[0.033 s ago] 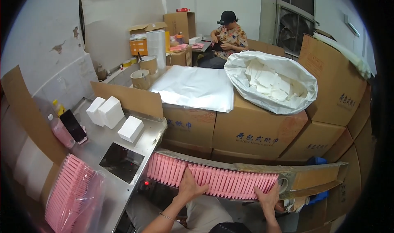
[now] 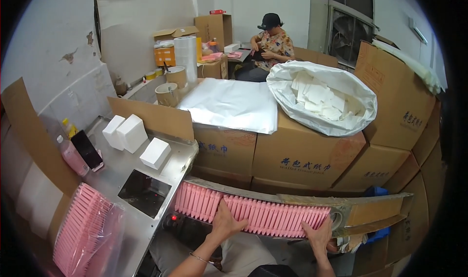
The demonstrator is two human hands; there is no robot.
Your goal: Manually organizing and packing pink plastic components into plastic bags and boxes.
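A long row of slim pink tissue packs (image 2: 278, 216) stands on edge in a narrow metal trough, packed face to face. My left hand (image 2: 226, 222) has its fingers tucked into a gap in the row, thumb stretched along the near side. At the row's right end, my right hand (image 2: 319, 234) presses against the last packs, its thumb on the front. Between them the two hands clasp a section of packs; a shorter group of pink packs (image 2: 197, 201) sits left of my left hand. Some of my fingers are hidden behind the packs.
On the metal table at left lie a clear bag of pink packs (image 2: 85, 228), white paper blocks (image 2: 131, 133), a phone (image 2: 87, 150) and a bottle (image 2: 73, 156). Cartons (image 2: 302, 155) beyond the trough bear white sheets (image 2: 231, 101) and a scrap-filled sack (image 2: 321, 99). Another person (image 2: 275, 45) sits behind.
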